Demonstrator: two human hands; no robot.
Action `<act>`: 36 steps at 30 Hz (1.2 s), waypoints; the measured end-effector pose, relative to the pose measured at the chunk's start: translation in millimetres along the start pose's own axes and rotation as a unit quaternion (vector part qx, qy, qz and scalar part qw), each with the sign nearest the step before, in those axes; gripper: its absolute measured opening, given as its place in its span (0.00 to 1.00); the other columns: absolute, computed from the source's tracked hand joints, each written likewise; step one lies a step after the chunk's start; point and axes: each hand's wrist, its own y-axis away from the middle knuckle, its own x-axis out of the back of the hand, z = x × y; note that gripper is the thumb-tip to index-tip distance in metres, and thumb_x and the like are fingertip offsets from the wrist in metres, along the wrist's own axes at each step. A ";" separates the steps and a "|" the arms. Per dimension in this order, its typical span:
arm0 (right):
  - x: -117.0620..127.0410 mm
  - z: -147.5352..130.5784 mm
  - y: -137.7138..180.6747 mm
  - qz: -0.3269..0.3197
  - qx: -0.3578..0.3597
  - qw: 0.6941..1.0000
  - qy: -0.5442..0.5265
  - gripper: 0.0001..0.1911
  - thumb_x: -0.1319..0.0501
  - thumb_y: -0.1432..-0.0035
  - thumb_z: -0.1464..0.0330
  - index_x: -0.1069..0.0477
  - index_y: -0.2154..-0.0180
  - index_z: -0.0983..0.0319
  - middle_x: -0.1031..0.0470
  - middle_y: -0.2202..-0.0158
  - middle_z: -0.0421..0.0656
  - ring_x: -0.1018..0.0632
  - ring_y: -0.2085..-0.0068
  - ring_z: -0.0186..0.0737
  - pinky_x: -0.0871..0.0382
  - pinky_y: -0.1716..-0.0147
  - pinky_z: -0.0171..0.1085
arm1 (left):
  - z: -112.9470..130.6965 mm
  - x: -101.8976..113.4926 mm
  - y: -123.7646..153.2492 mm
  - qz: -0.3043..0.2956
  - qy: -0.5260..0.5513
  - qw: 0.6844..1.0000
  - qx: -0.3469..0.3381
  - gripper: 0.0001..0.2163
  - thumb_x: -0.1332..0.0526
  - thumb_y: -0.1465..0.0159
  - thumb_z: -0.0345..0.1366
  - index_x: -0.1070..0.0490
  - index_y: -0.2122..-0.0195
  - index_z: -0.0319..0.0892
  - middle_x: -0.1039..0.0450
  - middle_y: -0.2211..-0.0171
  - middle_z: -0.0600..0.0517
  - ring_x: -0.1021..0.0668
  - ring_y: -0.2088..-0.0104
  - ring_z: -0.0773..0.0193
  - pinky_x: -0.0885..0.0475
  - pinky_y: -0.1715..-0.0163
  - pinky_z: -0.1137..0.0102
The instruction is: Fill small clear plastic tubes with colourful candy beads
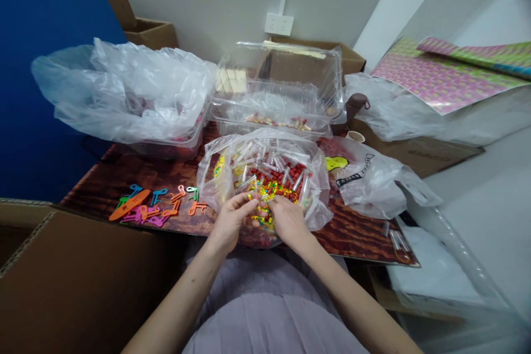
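A clear plastic bag [321, 204] stands wide at the middle of the table, holding small multicoloured candy-like pieces [274, 188], clear tubes [277, 161] and red caps [301, 170]. My left hand [234, 215] is over the bag's near left part, thumb and fingers pinched together; a bit of yellow shows at the fingertips, too small to name. Close beside it on the right, my right hand [288, 220] reaches into the bag with curled fingers. Its fingertips are down among the small pieces, and what they hold is hidden.
Colourful plastic clips [155, 213] lie at the table's [93, 193] left. Behind the bag stand clear plastic boxes [277, 94]; a bag-covered tub [166, 146] is at back left. A printed plastic bag [373, 188] and several loose tubes [398, 239] lie right. A cardboard box [83, 276] borders the near left.
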 end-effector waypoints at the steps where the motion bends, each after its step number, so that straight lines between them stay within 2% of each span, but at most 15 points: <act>1: 1.1 -1.0 -0.6 -0.005 0.001 1.000 0.004 0.13 0.50 0.39 0.75 0.27 0.59 0.64 0.26 0.59 0.50 0.26 0.57 0.44 0.36 0.63 0.36 | 0.3 0.3 0.5 -0.006 0.003 1.000 0.004 0.20 0.29 0.52 0.40 0.27 0.61 0.36 0.24 0.68 0.50 0.22 0.72 0.67 0.28 0.80 0.78; 8: 8.2 2.7 -0.7 -0.025 0.009 1.000 0.004 0.12 0.48 0.41 0.76 0.27 0.60 0.66 0.26 0.61 0.51 0.25 0.58 0.45 0.36 0.63 0.37 | 1.0 4.5 3.0 -0.037 0.002 0.999 0.015 0.17 0.29 0.51 0.38 0.25 0.62 0.37 0.25 0.68 0.50 0.23 0.73 0.69 0.28 0.79 0.78; 11: 11.6 10.8 -3.0 0.025 -0.008 0.994 -0.107 0.11 0.47 0.42 0.75 0.26 0.66 0.64 0.26 0.64 0.48 0.25 0.62 0.41 0.36 0.63 0.36 | -0.5 5.7 3.8 -0.031 -0.018 0.999 0.016 0.18 0.29 0.51 0.39 0.25 0.60 0.37 0.25 0.67 0.50 0.24 0.74 0.69 0.29 0.79 0.78; 13: 17.9 15.2 -5.5 0.081 -0.009 0.961 -0.263 0.09 0.45 0.44 0.74 0.26 0.69 0.63 0.26 0.66 0.44 0.25 0.64 0.38 0.35 0.63 0.36 | -2.3 5.7 3.9 -0.027 -0.038 0.999 0.022 0.19 0.29 0.52 0.40 0.25 0.60 0.37 0.24 0.68 0.49 0.24 0.74 0.69 0.30 0.79 0.77; 16: 31.3 15.2 -8.1 0.120 -0.012 0.864 -0.489 0.06 0.41 0.47 0.69 0.26 0.68 0.62 0.25 0.70 0.41 0.26 0.68 0.36 0.34 0.66 0.35 | -5.2 4.4 3.4 -0.031 -0.059 0.998 0.022 0.19 0.29 0.52 0.41 0.24 0.61 0.37 0.25 0.71 0.51 0.25 0.75 0.69 0.31 0.79 0.77; 17: 35.3 13.5 -8.4 0.119 -0.010 0.838 -0.532 0.07 0.40 0.48 0.67 0.26 0.68 0.62 0.25 0.71 0.41 0.26 0.69 0.36 0.34 0.67 0.35 | -5.8 3.8 3.1 -0.033 -0.062 0.997 0.019 0.18 0.29 0.52 0.41 0.24 0.62 0.38 0.26 0.72 0.52 0.26 0.75 0.70 0.31 0.79 0.77; 19: 41.3 8.8 -8.2 0.114 0.001 0.819 -0.562 0.07 0.39 0.49 0.66 0.25 0.69 0.63 0.26 0.71 0.41 0.27 0.69 0.36 0.34 0.66 0.35 | -6.2 2.5 3.0 -0.039 -0.065 0.997 0.012 0.18 0.29 0.52 0.41 0.24 0.62 0.38 0.26 0.72 0.53 0.27 0.76 0.70 0.31 0.79 0.77; 22: 44.9 3.4 -6.3 0.111 0.023 0.827 -0.551 0.07 0.39 0.49 0.67 0.24 0.70 0.63 0.26 0.70 0.41 0.27 0.67 0.36 0.35 0.64 0.36 | -5.0 1.0 3.7 -0.044 -0.071 0.997 0.007 0.17 0.30 0.51 0.41 0.24 0.63 0.38 0.26 0.71 0.52 0.27 0.76 0.70 0.32 0.79 0.76; 26: 46.6 6.2 -4.3 0.073 0.041 0.827 -0.556 0.10 0.40 0.48 0.65 0.22 0.67 0.62 0.25 0.69 0.42 0.27 0.67 0.36 0.35 0.65 0.35 | -2.9 0.2 4.4 -0.039 -0.084 0.996 0.003 0.16 0.30 0.52 0.41 0.24 0.64 0.38 0.28 0.73 0.53 0.28 0.77 0.70 0.32 0.80 0.76; 29: 44.0 15.0 -4.2 0.077 0.005 0.829 -0.554 0.11 0.42 0.45 0.65 0.24 0.63 0.62 0.25 0.69 0.41 0.28 0.69 0.35 0.35 0.68 0.34 | -2.0 0.8 3.5 -0.026 -0.085 0.996 0.001 0.16 0.30 0.52 0.42 0.24 0.65 0.38 0.28 0.75 0.54 0.28 0.77 0.70 0.32 0.80 0.76; 31: 37.2 20.4 -3.9 0.097 -0.009 0.854 -0.511 0.09 0.43 0.44 0.68 0.25 0.65 0.63 0.26 0.69 0.42 0.28 0.69 0.35 0.35 0.67 0.34 | -1.5 1.9 2.6 -0.016 -0.081 0.997 -0.004 0.16 0.29 0.52 0.42 0.25 0.65 0.38 0.29 0.75 0.54 0.28 0.77 0.70 0.32 0.80 0.76; 32: 32.2 21.8 -3.3 0.097 0.002 0.878 -0.469 0.08 0.43 0.44 0.70 0.25 0.66 0.63 0.26 0.69 0.42 0.27 0.67 0.36 0.35 0.65 0.35 | -1.3 2.4 2.2 -0.013 -0.081 0.997 -0.008 0.16 0.29 0.52 0.42 0.25 0.66 0.38 0.29 0.75 0.54 0.28 0.77 0.71 0.32 0.80 0.77; 34: 20.7 20.9 -1.3 0.067 0.046 0.932 -0.353 0.09 0.44 0.45 0.75 0.25 0.66 0.63 0.26 0.66 0.43 0.27 0.63 0.37 0.36 0.60 0.35 | -1.2 3.2 1.7 -0.014 -0.083 0.996 -0.016 0.16 0.30 0.52 0.42 0.25 0.66 0.38 0.29 0.74 0.54 0.29 0.78 0.71 0.32 0.80 0.77; 36: 9.8 15.9 1.1 0.020 0.072 0.968 -0.238 0.11 0.46 0.43 0.75 0.25 0.64 0.62 0.27 0.63 0.44 0.27 0.61 0.37 0.37 0.60 0.35 | -1.5 3.3 1.8 -0.021 -0.087 0.996 -0.019 0.15 0.30 0.51 0.42 0.25 0.66 0.38 0.28 0.74 0.54 0.28 0.77 0.71 0.32 0.80 0.77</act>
